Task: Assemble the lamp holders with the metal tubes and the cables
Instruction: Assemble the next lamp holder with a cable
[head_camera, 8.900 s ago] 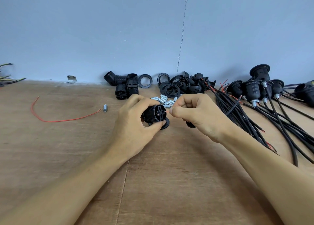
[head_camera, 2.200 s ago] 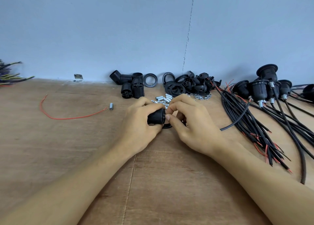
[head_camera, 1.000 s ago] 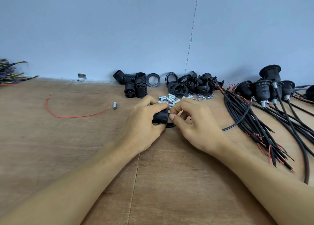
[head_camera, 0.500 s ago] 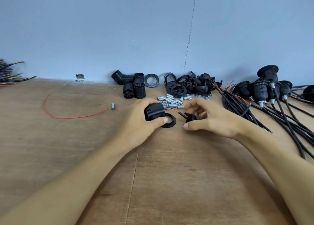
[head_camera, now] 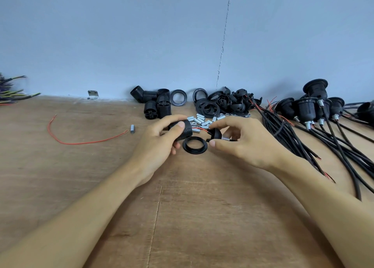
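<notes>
Plywood bench [head_camera: 182, 207] under blue wall [head_camera: 121, 35] — left hand [head_camera: 159, 146] curled round the ribbed lamp holder [head_camera: 183, 131], held just above the wood. Close beside it the right hand [head_camera: 249, 144] pinches the black cap [head_camera: 216, 134], red wires [head_camera: 199, 128] bridging the two. Loose ring [head_camera: 194, 145] lies below the gap; metal tubes [head_camera: 202, 121] just behind, cables [head_camera: 303, 142] fanned at right.

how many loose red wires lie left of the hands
1: the red wire curves over the table, its right end by a lone tube. The far-left bundle may hide others.
</notes>
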Demonstrator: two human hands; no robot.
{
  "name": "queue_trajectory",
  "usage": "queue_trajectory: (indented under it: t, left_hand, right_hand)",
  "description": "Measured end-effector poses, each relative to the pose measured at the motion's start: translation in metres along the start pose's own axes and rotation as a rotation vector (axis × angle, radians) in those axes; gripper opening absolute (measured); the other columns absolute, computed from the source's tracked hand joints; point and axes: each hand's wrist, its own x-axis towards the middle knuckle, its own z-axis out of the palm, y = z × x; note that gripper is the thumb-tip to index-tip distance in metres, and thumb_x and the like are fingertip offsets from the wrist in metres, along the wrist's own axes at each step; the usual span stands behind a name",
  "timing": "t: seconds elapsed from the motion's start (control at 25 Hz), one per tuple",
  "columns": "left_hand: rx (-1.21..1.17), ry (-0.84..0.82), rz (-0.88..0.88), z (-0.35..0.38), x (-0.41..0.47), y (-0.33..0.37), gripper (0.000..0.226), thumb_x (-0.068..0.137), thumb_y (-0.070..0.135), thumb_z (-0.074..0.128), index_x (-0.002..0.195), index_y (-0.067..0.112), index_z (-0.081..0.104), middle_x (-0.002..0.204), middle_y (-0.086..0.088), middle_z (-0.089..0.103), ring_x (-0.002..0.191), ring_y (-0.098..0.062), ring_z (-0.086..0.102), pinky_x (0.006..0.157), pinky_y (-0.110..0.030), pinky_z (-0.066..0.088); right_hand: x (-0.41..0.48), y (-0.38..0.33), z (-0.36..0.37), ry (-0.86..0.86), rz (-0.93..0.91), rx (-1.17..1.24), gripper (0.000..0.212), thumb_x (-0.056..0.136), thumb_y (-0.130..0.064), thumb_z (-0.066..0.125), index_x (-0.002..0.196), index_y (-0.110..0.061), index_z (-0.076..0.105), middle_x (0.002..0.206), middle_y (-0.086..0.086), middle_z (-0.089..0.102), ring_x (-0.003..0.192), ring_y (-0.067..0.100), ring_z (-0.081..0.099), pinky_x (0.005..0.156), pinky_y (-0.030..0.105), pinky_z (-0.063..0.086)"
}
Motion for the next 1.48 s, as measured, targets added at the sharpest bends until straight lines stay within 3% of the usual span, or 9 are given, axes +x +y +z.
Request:
queue_trajectory:
  t: [0.08, 0.16, 0.24, 0.4, 0.6, 0.72, 1.08, 1.32, 1.48]
  left_hand:
    - [-0.092, -0.013, -0.047, -0.002, 0.002, 0.0, 0.026, 0.099, 0.018, 0.064, 0.114, 0.037, 0.074, 0.087, 0.01, 0.07, 0.068, -0.012, 0.057, 0.061, -0.026, 0.047]
    - [-0.166, -0.031, -0.085, -0.001, 0.001, 0.0, 0.028, 0.095, 0.012, 0.067, 0.122, 0.022, 0.068, 0.088, 0.006, 0.071, 0.071, -0.014, 0.059, 0.059, -0.025, 0.048]
    - [-0.203, -0.074, -0.097, 0.001, -0.001, -0.001, 0.025, 0.091, 0.009, 0.07, 0.116, 0.013, 0.069, 0.088, 0.0, 0.074, 0.073, -0.016, 0.062, 0.059, -0.023, 0.051]
    - [-0.249, -0.157, -0.085, 0.001, -0.003, 0.0, 0.038, 0.077, 0.018, 0.077, 0.114, 0.013, 0.074, 0.094, -0.009, 0.074, 0.08, -0.017, 0.066, 0.068, -0.023, 0.055]
    - [-0.326, -0.17, -0.1, 0.0, -0.002, -0.002, 0.048, 0.068, 0.013, 0.079, 0.115, 0.011, 0.072, 0.111, -0.012, 0.076, 0.104, -0.029, 0.073, 0.08, -0.028, 0.059]
    - [-0.338, -0.18, -0.108, 0.0, -0.002, -0.002, 0.049, 0.068, 0.011, 0.078, 0.116, 0.009, 0.071, 0.114, -0.014, 0.075, 0.108, -0.03, 0.072, 0.081, -0.029, 0.06]
    - [-0.339, -0.15, -0.14, 0.001, -0.002, 0.003, 0.048, 0.074, 0.02, 0.074, 0.119, 0.002, 0.071, 0.112, -0.021, 0.072, 0.079, -0.02, 0.066, 0.068, -0.026, 0.057]
    - [-0.319, -0.129, -0.163, 0.003, -0.001, 0.002, 0.04, 0.076, 0.027, 0.073, 0.106, 0.002, 0.075, 0.091, -0.012, 0.074, 0.069, -0.015, 0.063, 0.062, -0.024, 0.054]
    - [-0.301, -0.126, -0.181, 0.003, -0.001, 0.001, 0.036, 0.077, 0.032, 0.073, 0.098, 0.004, 0.077, 0.088, -0.013, 0.075, 0.066, -0.014, 0.063, 0.061, -0.023, 0.055]
  right_hand:
    - [0.0, -0.002, 0.001, 0.042, -0.032, -0.013, 0.035, 0.08, -0.028, 0.082, 0.113, -0.032, 0.071, 0.08, -0.039, 0.062, 0.071, -0.005, 0.057, 0.067, 0.008, 0.038]
    - [0.0, -0.005, 0.004, 0.058, -0.08, -0.023, 0.042, 0.08, -0.029, 0.083, 0.119, -0.033, 0.067, 0.093, -0.03, 0.067, 0.078, -0.002, 0.06, 0.07, 0.008, 0.04]
    - [0.0, -0.007, 0.007, 0.077, -0.128, -0.037, 0.048, 0.08, -0.028, 0.082, 0.123, -0.034, 0.063, 0.103, -0.024, 0.067, 0.083, -0.001, 0.06, 0.072, 0.008, 0.04]
    - [-0.001, -0.009, 0.011, 0.102, -0.171, -0.041, 0.054, 0.081, -0.026, 0.081, 0.129, -0.034, 0.059, 0.109, -0.024, 0.069, 0.09, -0.004, 0.06, 0.076, 0.006, 0.04]
    - [-0.002, -0.012, 0.01, 0.095, -0.188, -0.022, 0.056, 0.081, -0.021, 0.081, 0.131, -0.033, 0.058, 0.115, -0.029, 0.066, 0.103, -0.002, 0.062, 0.084, 0.023, 0.05]
    - [-0.002, -0.013, 0.01, 0.09, -0.192, 0.009, 0.058, 0.081, -0.018, 0.08, 0.132, -0.032, 0.056, 0.116, -0.03, 0.066, 0.109, -0.003, 0.062, 0.091, 0.028, 0.049]
    - [-0.002, -0.013, 0.008, 0.07, -0.177, 0.092, 0.056, 0.082, -0.016, 0.079, 0.131, -0.032, 0.057, 0.117, -0.028, 0.068, 0.109, 0.007, 0.065, 0.095, 0.042, 0.052]
    - [0.0, -0.007, 0.008, 0.041, -0.163, 0.054, 0.057, 0.082, -0.022, 0.079, 0.133, -0.035, 0.056, 0.119, -0.02, 0.07, 0.108, 0.006, 0.065, 0.095, 0.04, 0.052]
    - [0.001, -0.006, 0.007, 0.023, -0.155, 0.056, 0.056, 0.084, -0.023, 0.079, 0.134, -0.033, 0.056, 0.119, -0.022, 0.07, 0.093, -0.012, 0.062, 0.09, 0.025, 0.047]
